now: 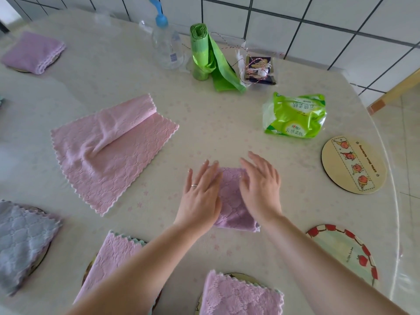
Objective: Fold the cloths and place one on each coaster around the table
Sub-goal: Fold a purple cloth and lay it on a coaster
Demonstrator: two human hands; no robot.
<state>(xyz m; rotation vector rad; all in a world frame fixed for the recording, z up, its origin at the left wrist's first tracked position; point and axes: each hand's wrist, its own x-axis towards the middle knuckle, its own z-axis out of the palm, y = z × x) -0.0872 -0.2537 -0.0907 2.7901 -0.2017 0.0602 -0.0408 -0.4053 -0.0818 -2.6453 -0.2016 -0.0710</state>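
A small folded purple cloth [231,201] lies on the table in front of me. My left hand [201,194] rests flat on its left side with straight fingers. My right hand [261,189] lies flat along its right side, fingers straight. A larger pink cloth [109,151] lies partly unfolded at the centre left. Folded cloths sit on coasters: a pink one [111,262] and a purple one [238,296] near me, a blue-grey one [20,242] at the left, another purple one [34,52] at the far left. Two bare coasters are at the right: a beige one [354,164] and a red-rimmed one [341,248].
A clear pump bottle [166,42], a green roll of bags [204,55], a small wrapped packet with string [259,69] and a green tissue pack [295,114] stand at the back. The table edge [395,201] curves at the right, and a tiled wall is behind.
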